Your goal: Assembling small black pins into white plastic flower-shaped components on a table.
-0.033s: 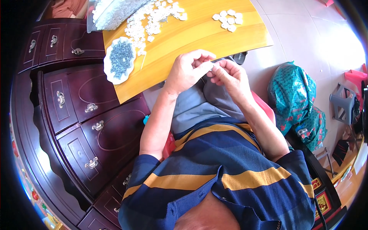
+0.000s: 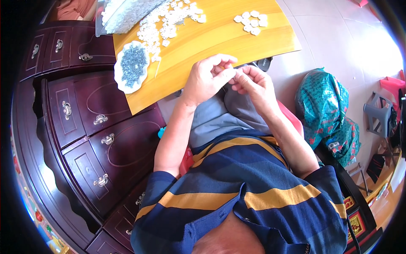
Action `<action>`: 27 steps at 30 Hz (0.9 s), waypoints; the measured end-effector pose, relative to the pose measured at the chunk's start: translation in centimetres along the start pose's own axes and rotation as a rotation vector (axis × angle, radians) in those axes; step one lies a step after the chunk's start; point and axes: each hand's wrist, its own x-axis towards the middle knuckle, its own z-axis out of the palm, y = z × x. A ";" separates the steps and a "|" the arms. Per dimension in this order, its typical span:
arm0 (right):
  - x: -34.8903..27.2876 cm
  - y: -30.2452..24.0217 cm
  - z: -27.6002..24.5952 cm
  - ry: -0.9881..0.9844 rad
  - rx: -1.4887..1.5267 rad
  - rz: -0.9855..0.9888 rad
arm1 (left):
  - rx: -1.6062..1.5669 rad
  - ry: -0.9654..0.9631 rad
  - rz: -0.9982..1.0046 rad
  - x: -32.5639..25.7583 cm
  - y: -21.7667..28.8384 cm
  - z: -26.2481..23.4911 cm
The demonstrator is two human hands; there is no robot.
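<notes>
Just off the near edge of the wooden table, above my lap, my two hands meet at their fingertips. My left hand (image 2: 206, 81) is closed in a pinch, thumb against the curled fingers. Thumb and index finger of my right hand (image 2: 256, 87) pinch close beside it. Between the fingertips is a small white piece, mostly covered by them. Left of my hands, a white scalloped dish (image 2: 119, 79) holds many small grey metal pieces. Beyond it, many small white plastic pieces (image 2: 169, 29) lie scattered, and a separate small group of white pieces (image 2: 255, 23) lies farther right.
The wooden table (image 2: 203, 42) carries a clear container (image 2: 100, 26) heaped with white pieces at far left. A dark wooden drawer cabinet (image 2: 80, 106) stands left. Green plastic bags (image 2: 322, 95) and a grey stool (image 2: 376, 111) stand right. Part of another person (image 2: 74, 9) shows at top left.
My left thumb has shifted slightly over the small white piece, which shows less than before. Both hands otherwise keep their place.
</notes>
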 end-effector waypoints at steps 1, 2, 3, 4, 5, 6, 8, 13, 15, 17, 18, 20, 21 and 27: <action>0.0 0.1 -0.2 0.006 -0.001 -0.001 | -0.003 -0.005 0.001 -0.1 0.5 0.3; 0.1 0.3 -0.4 0.039 0.034 -0.008 | 0.188 0.026 0.064 -0.4 1.5 0.7; 0.2 0.5 -0.7 0.072 0.068 -0.016 | 0.378 0.057 0.128 -0.5 2.0 1.1; 0.2 0.5 -0.6 0.070 0.068 -0.014 | 0.457 0.077 0.179 -0.7 2.0 1.5; 0.3 0.5 -0.5 0.060 0.141 -0.014 | 0.457 0.078 0.178 -0.8 1.9 1.9; 0.3 0.5 -0.3 0.051 0.214 -0.014 | 0.583 0.144 0.289 -0.9 1.5 2.5; 0.2 0.6 -0.1 0.052 0.242 0.002 | 0.740 0.227 0.419 -0.9 0.9 3.1; 0.2 1.2 -0.3 0.031 0.278 0.027 | 0.760 0.201 0.402 -1.2 0.3 3.2; 0.2 1.4 -0.6 0.023 0.326 0.043 | 0.728 0.190 0.366 -1.2 0.6 3.3; 0.2 1.1 -0.6 0.019 0.349 0.075 | 0.702 0.173 0.357 -1.2 0.6 3.1; 0.1 1.1 -0.6 0.014 0.370 0.107 | 0.702 0.172 0.357 -1.2 0.6 3.0; 0.2 1.1 -0.8 0.001 0.376 0.118 | 0.640 0.148 0.337 -1.2 0.5 2.8; 0.2 1.1 -0.8 -0.012 0.380 0.129 | 0.641 0.148 0.337 -1.2 0.4 2.7; 0.2 1.3 -0.7 -0.002 0.381 0.114 | 0.636 0.070 0.299 -1.3 0.8 2.2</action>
